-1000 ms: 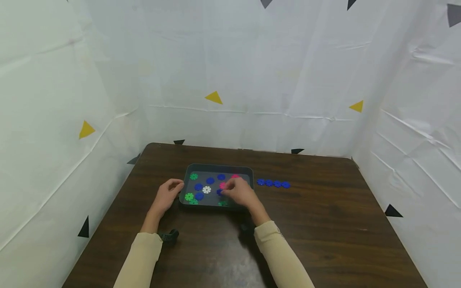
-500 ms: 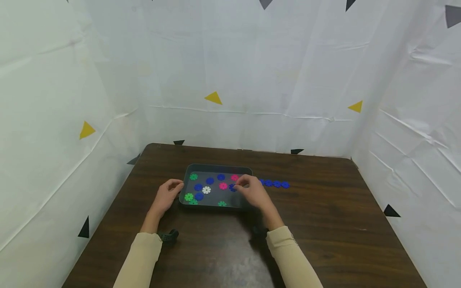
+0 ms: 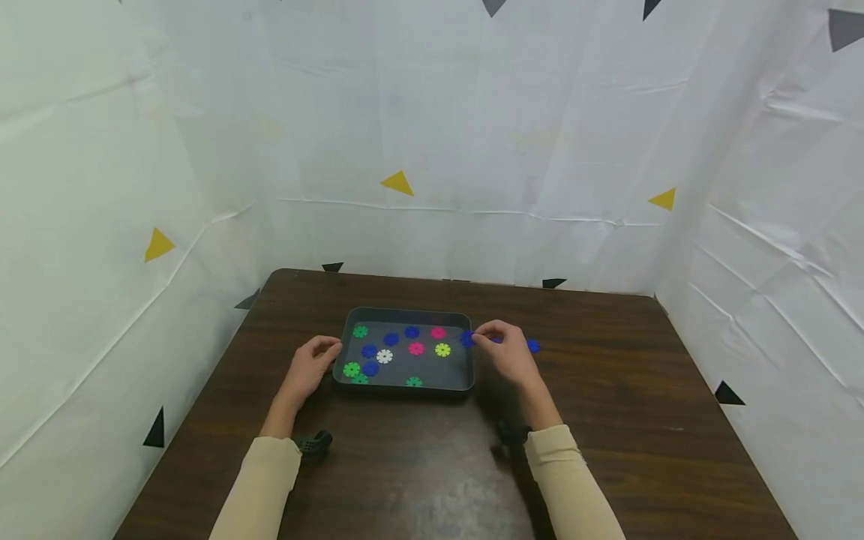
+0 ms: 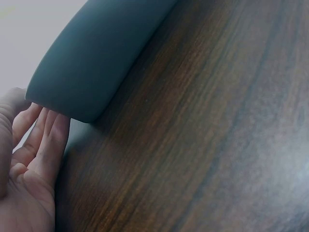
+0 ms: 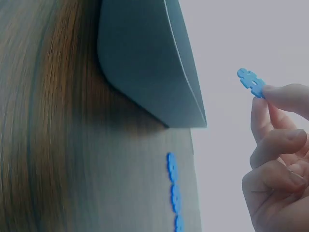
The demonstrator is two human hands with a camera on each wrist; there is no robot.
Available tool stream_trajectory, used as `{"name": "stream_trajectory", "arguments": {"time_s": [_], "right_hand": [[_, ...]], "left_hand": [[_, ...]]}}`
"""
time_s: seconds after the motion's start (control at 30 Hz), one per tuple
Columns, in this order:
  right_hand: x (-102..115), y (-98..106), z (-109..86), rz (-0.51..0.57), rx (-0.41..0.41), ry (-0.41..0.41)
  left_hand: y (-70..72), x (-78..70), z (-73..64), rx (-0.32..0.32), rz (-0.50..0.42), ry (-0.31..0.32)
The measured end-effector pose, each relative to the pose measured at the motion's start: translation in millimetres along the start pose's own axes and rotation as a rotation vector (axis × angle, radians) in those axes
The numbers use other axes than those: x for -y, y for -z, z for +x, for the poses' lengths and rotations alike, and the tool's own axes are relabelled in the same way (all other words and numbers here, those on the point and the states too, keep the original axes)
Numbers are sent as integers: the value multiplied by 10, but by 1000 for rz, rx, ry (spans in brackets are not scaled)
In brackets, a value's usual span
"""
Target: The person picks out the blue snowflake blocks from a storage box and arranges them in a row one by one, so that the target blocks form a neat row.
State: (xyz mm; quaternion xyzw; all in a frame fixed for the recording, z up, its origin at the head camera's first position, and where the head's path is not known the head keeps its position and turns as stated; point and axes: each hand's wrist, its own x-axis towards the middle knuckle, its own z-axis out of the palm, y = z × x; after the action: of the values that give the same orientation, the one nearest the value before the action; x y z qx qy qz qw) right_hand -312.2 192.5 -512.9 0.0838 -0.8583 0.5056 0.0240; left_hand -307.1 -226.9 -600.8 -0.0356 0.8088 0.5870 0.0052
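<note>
Between thumb and forefinger, my right hand point(image 3: 511, 355) pinches a blue notched plastic disc point(image 5: 251, 82) by its edge, raised above the table at the tray's right rim. My left hand point(image 3: 311, 369) holds the left side of the dark grey tray point(image 3: 405, 391), thumb at the rim and fingers against the outer wall point(image 4: 91, 63). Inside the tray lie loose notched discs, among them a white disc point(image 3: 384, 356), a yellow disc point(image 3: 442, 349), a pink disc point(image 3: 415, 348), and several blue and green ones. A row of blue discs point(image 5: 175, 198) lies right of the tray, partly hidden by my right hand in the head view.
The brown wooden table point(image 3: 634, 420) carries the tray near its middle. White sheeting point(image 3: 466, 135) with yellow and black triangles stands behind the table and on both sides. Dark bands point(image 3: 314, 442) show at the wrists.
My right hand has moved rightward with the blue disc, from over the tray to its right rim, uncovering the yellow disc and covering part of the blue row. The left hand stays at the tray.
</note>
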Motion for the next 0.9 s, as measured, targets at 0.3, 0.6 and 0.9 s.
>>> {"name": "stream_trajectory", "arguments": {"time_s": [0.3,0.6,0.9], "right_hand": [[-210,230,-63,121,-59,-99],[-372,499,-112,155,-130,-202],[-501,754,-145,181,-166,-269]], "left_hand": [[0,-18,-23,7,-19,-7],[0,-57,-58,11,-20,-2],[-20,-51,-61,11,-9,-13]]}}
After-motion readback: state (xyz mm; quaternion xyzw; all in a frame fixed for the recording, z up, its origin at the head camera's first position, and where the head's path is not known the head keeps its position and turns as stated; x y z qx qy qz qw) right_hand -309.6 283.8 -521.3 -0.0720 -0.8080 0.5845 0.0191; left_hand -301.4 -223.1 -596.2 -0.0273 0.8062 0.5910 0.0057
